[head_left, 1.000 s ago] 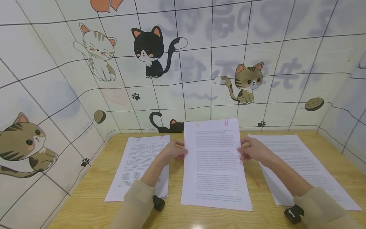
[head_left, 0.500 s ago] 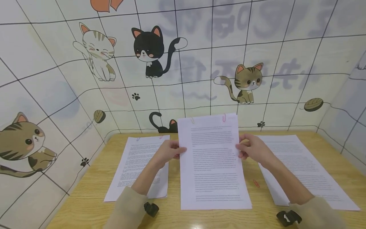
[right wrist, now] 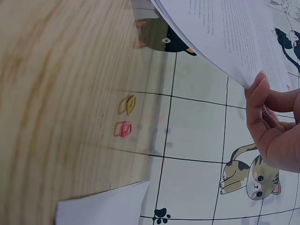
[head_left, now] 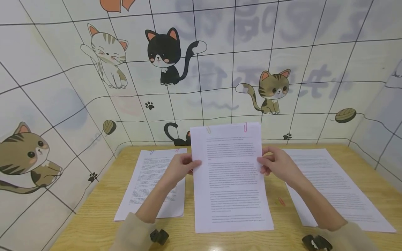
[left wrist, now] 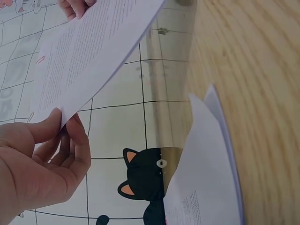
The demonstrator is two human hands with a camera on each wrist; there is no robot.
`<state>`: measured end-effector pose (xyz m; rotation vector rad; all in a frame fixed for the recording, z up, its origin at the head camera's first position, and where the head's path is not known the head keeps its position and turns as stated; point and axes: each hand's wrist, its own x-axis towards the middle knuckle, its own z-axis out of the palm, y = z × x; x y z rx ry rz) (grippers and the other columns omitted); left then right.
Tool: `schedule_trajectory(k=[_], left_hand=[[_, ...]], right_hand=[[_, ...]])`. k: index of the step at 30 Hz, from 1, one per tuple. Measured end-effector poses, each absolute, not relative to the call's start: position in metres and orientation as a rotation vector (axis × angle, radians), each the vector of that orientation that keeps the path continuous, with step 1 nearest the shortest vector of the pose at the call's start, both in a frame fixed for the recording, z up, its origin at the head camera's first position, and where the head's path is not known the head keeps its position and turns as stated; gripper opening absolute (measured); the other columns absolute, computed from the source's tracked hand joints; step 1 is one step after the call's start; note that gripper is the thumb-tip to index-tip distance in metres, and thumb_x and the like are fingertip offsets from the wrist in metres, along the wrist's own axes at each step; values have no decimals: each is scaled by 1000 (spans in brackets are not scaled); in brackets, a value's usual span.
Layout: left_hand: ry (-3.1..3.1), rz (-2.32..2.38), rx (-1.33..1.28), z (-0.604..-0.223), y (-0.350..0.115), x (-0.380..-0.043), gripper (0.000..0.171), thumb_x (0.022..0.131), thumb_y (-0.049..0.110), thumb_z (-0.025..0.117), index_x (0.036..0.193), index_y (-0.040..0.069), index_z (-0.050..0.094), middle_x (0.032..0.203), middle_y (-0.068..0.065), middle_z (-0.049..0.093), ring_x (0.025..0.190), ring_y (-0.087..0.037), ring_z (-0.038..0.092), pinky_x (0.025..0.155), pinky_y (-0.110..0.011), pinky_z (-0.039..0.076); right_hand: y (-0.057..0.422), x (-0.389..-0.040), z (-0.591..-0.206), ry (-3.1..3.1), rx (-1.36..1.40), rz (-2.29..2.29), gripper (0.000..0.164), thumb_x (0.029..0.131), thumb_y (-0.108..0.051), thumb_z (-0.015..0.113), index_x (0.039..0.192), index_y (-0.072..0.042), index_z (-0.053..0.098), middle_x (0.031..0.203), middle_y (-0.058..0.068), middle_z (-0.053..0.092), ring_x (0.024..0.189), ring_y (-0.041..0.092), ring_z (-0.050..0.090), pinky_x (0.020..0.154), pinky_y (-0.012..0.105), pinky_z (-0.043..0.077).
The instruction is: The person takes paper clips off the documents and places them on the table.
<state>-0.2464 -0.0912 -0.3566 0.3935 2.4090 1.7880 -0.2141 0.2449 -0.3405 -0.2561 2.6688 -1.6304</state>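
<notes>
A stack of printed paper (head_left: pixel 233 181) stands raised at the middle of the table, its face turned to the head camera. On its top edge sit a yellowish paper clip (head_left: pixel 208 129) and a pink paper clip (head_left: pixel 245 127). My left hand (head_left: pixel 180 167) pinches the left edge, thumb in front and fingers behind, as the left wrist view also shows for the hand (left wrist: pixel 47 164). At the opposite edge my right hand (head_left: pixel 277 164) pinches the paper the same way; the right wrist view shows this hand (right wrist: pixel 274 129) at the sheets' edge.
To the left lies another printed stack (head_left: pixel 157 184) with two clips on its top edge. A third stack (head_left: pixel 333 188) lies at the right, partly behind the right forearm. Loose yellow (right wrist: pixel 131 105) and pink (right wrist: pixel 125 129) paper clips lie between. A wall with cat drawings (head_left: pixel 163 52) bounds the table.
The held stack has risen a little, come nearer the camera and shifted left, its face turned up more. My left hand has moved left with it; the right has stayed about level.
</notes>
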Motion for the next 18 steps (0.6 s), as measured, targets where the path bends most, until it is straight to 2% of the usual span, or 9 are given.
schedule_trajectory(k=[6,12,18], left_hand=[[2469,1813,400,-353,-96,-240,18,94,11,72,108,0,75,91,-8,74,75,-17,64,73,-35,56],[2486,1833,413,-351,-103,-235,14,93,10,73,104,1,76,88,-8,73,74,-17,62,67,-29,53],[2498,1853,437,-353,-106,-235,11,93,9,73,98,-1,76,84,-8,72,72,-16,61,65,-27,51]], right_hand=[[241,-208,-337,2651,-287,-1648,26,100,-5,61,119,8,48,76,11,67,63,18,61,61,29,54],[238,-207,-336,2637,-399,-1613,23,99,-3,61,115,7,48,79,13,67,64,20,60,62,29,53],[237,-208,-338,2744,-474,-1498,20,98,-5,64,115,5,59,92,10,70,74,23,60,64,28,50]])
